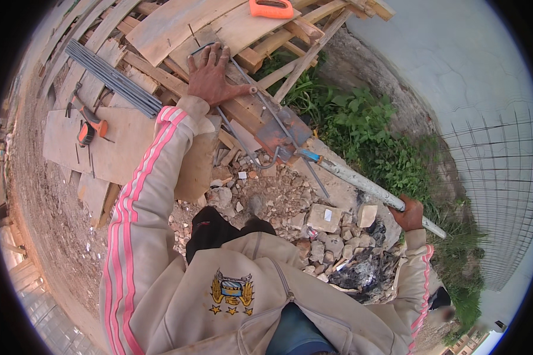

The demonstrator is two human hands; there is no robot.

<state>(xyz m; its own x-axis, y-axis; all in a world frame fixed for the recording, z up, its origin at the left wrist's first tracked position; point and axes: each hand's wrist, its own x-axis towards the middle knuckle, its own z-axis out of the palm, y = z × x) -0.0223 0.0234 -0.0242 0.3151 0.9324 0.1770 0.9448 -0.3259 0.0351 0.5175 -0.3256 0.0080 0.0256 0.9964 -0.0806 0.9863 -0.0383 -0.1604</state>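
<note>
Pale wall fills the right side, wire mesh standing by it. Rubble ground sits below the work area, with broken blocks and a charred patch lower right. Wooden planks stacked into a rough bench at the top; green plants between bench and wall. Plywood sheet at left, tools on top.

Long whitish pipe runs diagonally right of centre. Blue upper end is by a rusty plate on the bench edge; lower end sticks out past the right hand. That hand is closed around the pipe near its lower end. Thin metal rod comes down from under the left hand and curls into a hook above the rubble. Left hand is spread, palm down on the bench top, thumb out toward a round peg. Can't tell how firmly it presses on the rod.

Bundle of straight grey rods lies across the planks, left of the left hand. Smaller stuff: orange-handled hammer and orange-black tape measure side by side on the plywood; orange handle on a plank at the top edge.
</note>
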